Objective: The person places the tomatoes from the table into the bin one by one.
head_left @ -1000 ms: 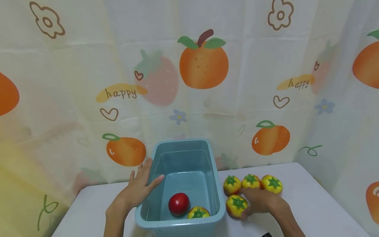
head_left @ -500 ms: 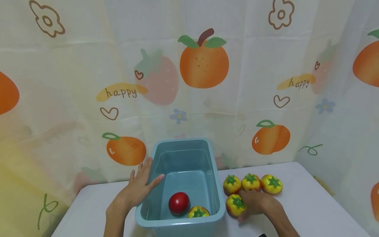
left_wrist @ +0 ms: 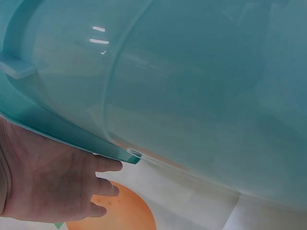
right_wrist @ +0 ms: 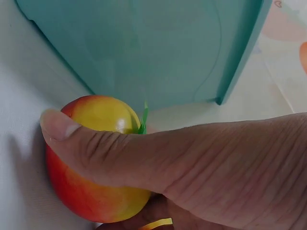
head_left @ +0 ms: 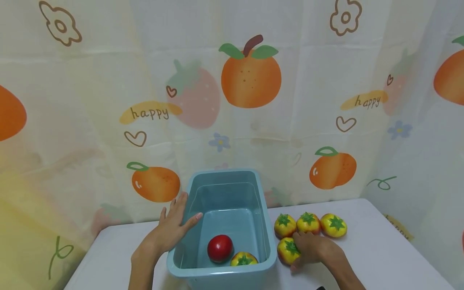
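Just right of the bin (head_left: 217, 273), the nearest tomato (head_left: 284, 252) sat on the table (head_left: 377, 237), seemingly light, firm and slick (plastic, I guessed), best taken round its sides, clear of the leaves (head_left: 292, 245). The right hand (head_left: 312, 249) came at it palm down, thumb and fingers clamped round it. The left hand (head_left: 166, 233) lay along the bin's left side, fingers straight, thumb spread over the edge.

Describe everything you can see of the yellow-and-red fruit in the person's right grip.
This fruit is round and glossy, perhaps plastic: yellow around a green star-shaped leaf cap, red lower down. It sits upright on the white table, right of the blue tub; the right grip pinches it, thumb across one side.
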A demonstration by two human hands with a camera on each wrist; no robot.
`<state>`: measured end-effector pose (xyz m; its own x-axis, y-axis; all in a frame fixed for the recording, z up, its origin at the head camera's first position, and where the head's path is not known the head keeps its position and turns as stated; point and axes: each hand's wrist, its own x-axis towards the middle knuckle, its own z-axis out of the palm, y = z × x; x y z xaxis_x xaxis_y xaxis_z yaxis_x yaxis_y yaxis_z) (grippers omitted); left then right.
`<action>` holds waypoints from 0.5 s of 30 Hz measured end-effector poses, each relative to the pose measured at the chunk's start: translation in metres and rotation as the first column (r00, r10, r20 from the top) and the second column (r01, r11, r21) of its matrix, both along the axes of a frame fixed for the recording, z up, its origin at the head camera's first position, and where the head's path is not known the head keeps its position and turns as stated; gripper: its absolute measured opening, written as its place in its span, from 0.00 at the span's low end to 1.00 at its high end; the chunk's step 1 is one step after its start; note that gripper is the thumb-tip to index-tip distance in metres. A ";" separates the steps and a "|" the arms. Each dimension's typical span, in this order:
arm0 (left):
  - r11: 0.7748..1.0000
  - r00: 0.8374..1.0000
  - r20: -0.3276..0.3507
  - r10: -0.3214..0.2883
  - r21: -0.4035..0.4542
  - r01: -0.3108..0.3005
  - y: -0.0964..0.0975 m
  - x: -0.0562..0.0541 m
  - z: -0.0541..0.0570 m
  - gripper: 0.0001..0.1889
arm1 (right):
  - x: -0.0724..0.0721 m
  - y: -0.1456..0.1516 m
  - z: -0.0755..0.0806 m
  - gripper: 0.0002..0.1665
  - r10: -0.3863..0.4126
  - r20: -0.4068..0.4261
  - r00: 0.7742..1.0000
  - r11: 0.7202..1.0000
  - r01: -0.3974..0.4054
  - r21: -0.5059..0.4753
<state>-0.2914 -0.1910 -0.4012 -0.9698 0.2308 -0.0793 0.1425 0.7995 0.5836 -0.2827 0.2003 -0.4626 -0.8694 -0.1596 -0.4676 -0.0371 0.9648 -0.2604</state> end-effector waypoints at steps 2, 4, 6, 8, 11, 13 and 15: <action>1.000 1.000 -0.003 -0.002 0.000 0.002 0.000 0.000 0.000 0.54 | 0.000 0.000 0.000 0.45 0.006 -0.006 1.000 1.000 -0.006 0.000; 1.000 1.000 -0.004 -0.007 0.002 0.007 0.000 0.000 0.000 0.54 | 0.001 -0.001 0.000 0.44 0.012 -0.012 1.000 1.000 -0.012 0.002; 1.000 1.000 0.001 -0.011 0.002 0.011 0.000 0.000 0.000 0.54 | 0.003 -0.001 0.002 0.45 0.010 -0.009 1.000 1.000 -0.010 0.007; 1.000 1.000 0.001 -0.012 0.001 0.012 0.000 -0.001 0.001 0.54 | 0.004 -0.001 0.003 0.44 0.002 -0.005 1.000 1.000 -0.002 0.010; 1.000 1.000 0.008 -0.014 0.002 0.013 0.000 -0.001 0.002 0.54 | 0.006 0.001 0.007 0.42 -0.021 0.005 1.000 1.000 0.021 0.011; 1.000 1.000 0.010 -0.014 0.007 0.014 0.000 -0.001 0.002 0.54 | 0.009 0.003 0.011 0.43 -0.036 0.010 0.999 0.999 0.036 0.002; 1.000 1.000 0.016 -0.016 0.010 0.016 0.001 -0.001 0.001 0.54 | 0.012 0.006 0.016 0.46 -0.037 0.012 0.999 0.999 0.037 -0.013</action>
<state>-0.2921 -0.1905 -0.3999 -0.9645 0.2473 -0.0926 0.1458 0.7911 0.5941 -0.2706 0.2060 -0.4465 -0.8694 -0.1340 -0.4756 0.0015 0.9618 -0.2737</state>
